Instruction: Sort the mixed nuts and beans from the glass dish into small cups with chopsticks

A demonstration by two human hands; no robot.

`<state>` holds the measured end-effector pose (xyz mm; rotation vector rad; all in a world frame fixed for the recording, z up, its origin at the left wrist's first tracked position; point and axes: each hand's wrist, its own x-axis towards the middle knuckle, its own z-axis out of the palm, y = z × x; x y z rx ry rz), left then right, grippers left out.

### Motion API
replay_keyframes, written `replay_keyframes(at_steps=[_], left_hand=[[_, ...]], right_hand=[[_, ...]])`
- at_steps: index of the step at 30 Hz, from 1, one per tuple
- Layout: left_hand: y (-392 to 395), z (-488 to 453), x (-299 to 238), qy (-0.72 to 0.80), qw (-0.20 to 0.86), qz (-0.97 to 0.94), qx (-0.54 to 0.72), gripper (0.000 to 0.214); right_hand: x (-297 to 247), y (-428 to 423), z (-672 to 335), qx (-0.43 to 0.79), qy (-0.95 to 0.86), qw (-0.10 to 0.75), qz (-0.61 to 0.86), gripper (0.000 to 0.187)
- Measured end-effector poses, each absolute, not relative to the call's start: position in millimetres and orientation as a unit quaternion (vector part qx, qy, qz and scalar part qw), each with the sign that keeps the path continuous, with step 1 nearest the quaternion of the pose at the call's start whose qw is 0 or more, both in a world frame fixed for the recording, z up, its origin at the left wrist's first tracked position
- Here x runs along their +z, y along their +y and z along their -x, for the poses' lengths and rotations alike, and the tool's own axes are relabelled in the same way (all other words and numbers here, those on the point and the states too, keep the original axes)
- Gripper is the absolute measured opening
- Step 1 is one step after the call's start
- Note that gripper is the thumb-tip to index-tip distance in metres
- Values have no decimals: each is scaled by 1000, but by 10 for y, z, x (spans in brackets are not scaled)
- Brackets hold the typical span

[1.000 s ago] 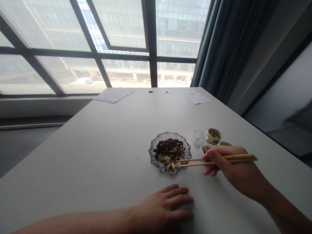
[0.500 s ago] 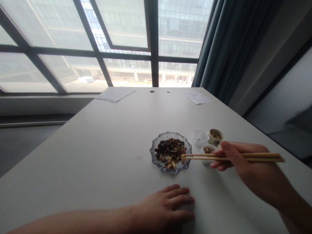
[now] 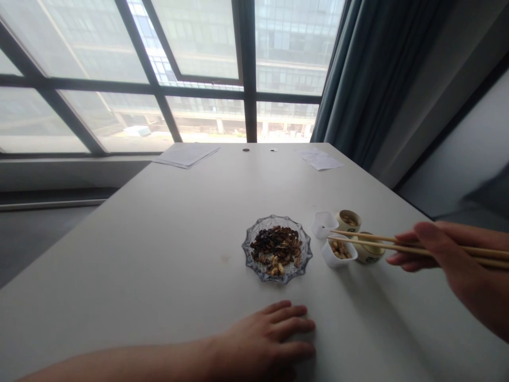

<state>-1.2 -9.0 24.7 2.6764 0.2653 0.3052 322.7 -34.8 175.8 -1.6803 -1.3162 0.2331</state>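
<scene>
My right hand (image 3: 449, 249) grips a pair of wooden chopsticks (image 3: 397, 245) at the far right. Their tips hang close to the small white square cup (image 3: 324, 224), and nothing shows between them. A fluted glass plate (image 3: 292, 275) holds a heap of dark striped seed shells (image 3: 276, 246), with paler seeds at its near side. Pale seeds fill a white square cup (image 3: 341, 254) just below the chopstick tips. My left hand (image 3: 268, 335) rests flat on the white table (image 3: 178, 239), nearest the plate, touching nothing else.
A round ceramic cup of pale seeds (image 3: 349, 220) stands behind the white cups, and a second ceramic cup (image 3: 369, 249) sits partly behind the chopsticks. Papers (image 3: 186, 155) lie at the table's far edge before a large window (image 3: 199, 53).
My right hand has moved right, carrying the chopsticks from the plate's edge to above the white cups. The view has shifted slightly. My left hand stays in place.
</scene>
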Motion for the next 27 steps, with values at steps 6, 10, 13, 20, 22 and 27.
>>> replay_keyframes(at_steps=[6, 10, 13, 20, 22, 27], left_hand=[[-90, 12, 228, 95, 209, -967, 113, 32], [-85, 15, 217, 94, 210, -967, 113, 34], [-80, 18, 208, 93, 208, -967, 118, 34], [-82, 20, 228, 95, 189, -970, 119, 29], [-85, 18, 246, 97, 192, -969, 120, 28], [-96, 10, 269, 97, 203, -968, 110, 32]], right_hand=[[1628, -234, -2722, 294, -598, 457, 589, 50], [1402, -86, -2588, 356, -615, 404, 576, 53], [1301, -31, -2533, 370, -619, 385, 576, 55], [1427, -142, -2670, 322, -575, 458, 596, 49], [1537, -232, -2814, 276, -553, 477, 625, 46], [1685, -419, -3306, 178, -522, 487, 677, 28]])
